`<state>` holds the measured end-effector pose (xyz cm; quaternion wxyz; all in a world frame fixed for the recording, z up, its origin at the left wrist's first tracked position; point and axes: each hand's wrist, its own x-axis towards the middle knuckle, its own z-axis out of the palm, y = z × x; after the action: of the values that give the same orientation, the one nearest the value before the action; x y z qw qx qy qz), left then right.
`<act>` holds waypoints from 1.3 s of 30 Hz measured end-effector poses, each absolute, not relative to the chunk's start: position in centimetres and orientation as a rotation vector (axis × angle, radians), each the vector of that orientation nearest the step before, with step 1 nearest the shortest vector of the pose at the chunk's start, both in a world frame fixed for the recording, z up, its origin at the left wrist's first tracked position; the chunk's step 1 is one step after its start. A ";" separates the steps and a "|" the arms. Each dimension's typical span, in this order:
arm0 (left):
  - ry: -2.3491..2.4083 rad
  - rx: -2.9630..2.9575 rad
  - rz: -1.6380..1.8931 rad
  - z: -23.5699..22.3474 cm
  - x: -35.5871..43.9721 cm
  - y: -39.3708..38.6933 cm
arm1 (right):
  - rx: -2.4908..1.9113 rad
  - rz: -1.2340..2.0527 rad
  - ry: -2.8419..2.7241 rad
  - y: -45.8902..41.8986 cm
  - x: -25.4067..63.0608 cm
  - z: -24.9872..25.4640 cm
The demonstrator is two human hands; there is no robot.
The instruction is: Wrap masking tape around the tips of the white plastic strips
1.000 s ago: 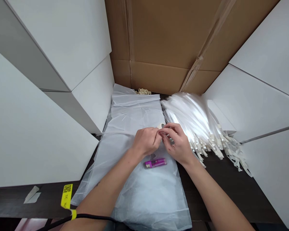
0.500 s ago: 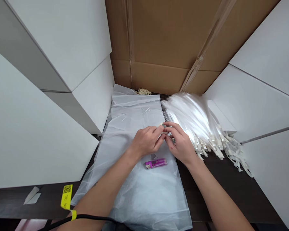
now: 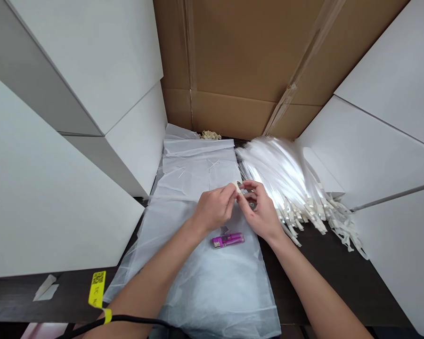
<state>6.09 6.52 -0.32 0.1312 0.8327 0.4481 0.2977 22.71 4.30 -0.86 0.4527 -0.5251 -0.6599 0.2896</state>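
Observation:
My left hand (image 3: 215, 205) is closed in a pinch on a small cream band (image 3: 238, 185) that looks curled into a loop. My right hand (image 3: 263, 212) meets it from the other side, its thumb and bent forefinger at the band and its other fingers curled. The fingertips partly hide the band, so I cannot tell what it is wrapped around. Below both hands, a purple lighter (image 3: 228, 240) lies on translucent white plastic sheeting (image 3: 229, 282). To the right of my right hand lies a bundle of clear plastic strands (image 3: 279, 162) with cream-banded ends.
White box-like panels (image 3: 134, 136) stand on the left and more white panels (image 3: 385, 136) on the right. A cardboard wall (image 3: 233, 56) closes the back, with a small cream heap (image 3: 210, 135) at its foot. A black cable (image 3: 137, 318) with a yellow tag (image 3: 97, 288) crosses my left forearm.
My right hand has shifted slightly and its fingers have opened a little around the band. More of the cream loop now shows between my hands. The lighter has stayed in place.

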 end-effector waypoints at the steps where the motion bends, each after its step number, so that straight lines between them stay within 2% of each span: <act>1: 1.315 2.394 0.876 -0.3 6.2 6.5 | -1.327 0.724 -1.626 4.3 22.6 -0.9; 8: 1.329 2.242 0.922 0.4 6.4 6.3 | -1.503 0.539 -1.772 4.1 21.8 -0.1; 16: 1.388 2.049 1.002 0.5 6.9 6.3 | -1.467 0.719 -1.651 3.9 21.2 0.0; 27: 1.109 1.776 1.057 1.2 6.8 5.7 | -1.289 0.848 -1.670 4.3 21.4 -0.9; 34: 1.025 1.745 1.004 1.5 6.2 5.8 | -1.168 0.788 -1.738 5.0 21.9 -2.2; 39: 0.988 1.843 0.964 3.3 5.5 5.0 | -1.000 0.495 -1.890 5.0 22.5 -0.8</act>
<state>5.50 5.02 3.30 0.4073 0.7310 0.3919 0.3824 22.53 4.99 -0.84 0.4560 -0.4057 -0.7663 0.2007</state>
